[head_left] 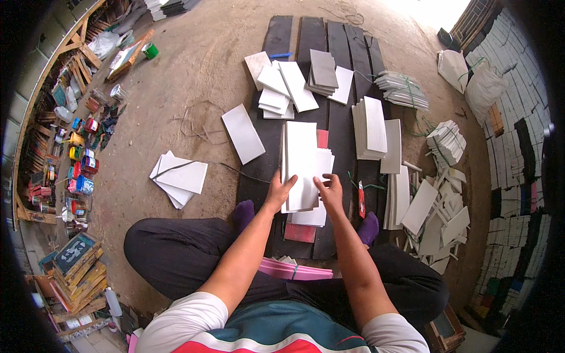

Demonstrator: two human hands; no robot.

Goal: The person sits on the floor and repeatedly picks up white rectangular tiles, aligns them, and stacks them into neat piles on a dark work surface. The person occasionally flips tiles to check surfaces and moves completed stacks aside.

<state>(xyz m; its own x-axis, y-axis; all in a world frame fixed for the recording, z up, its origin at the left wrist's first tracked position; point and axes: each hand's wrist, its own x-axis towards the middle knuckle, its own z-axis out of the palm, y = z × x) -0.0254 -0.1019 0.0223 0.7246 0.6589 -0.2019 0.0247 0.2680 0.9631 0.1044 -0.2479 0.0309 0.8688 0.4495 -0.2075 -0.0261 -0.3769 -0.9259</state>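
A stack of white rectangular sheets (301,165) is held upright-lengthwise over dark wooden planks (276,41) laid on the dirt floor (194,65). The left hand (279,191) is closed on the stack's lower left edge, thumb on top. The right hand (331,189) is closed on the lower right edge, fingers curled over the top sheet. The stack lies between the person's feet in purple socks (243,212), just above a red sheet (300,233) on the planks.

Further items recorded:
- A red-handled cutter (361,199), lying on the planks just right of the right hand.
- A pink bundle (294,270), tied with a band, lying near the person's knees.
- A grey stack (323,72) and loose white sheets (282,88), spread at the far end of the planks.
- A taller white pile (371,126), set right of the held stack.
- A single white sheet (242,133), lying half on the floor to the left.
- A fanned white pile (178,176), well apart on the floor at left.
- Scattered white offcuts (438,215), heaped at right.
- Paint tins (82,170), lined along the left wall.
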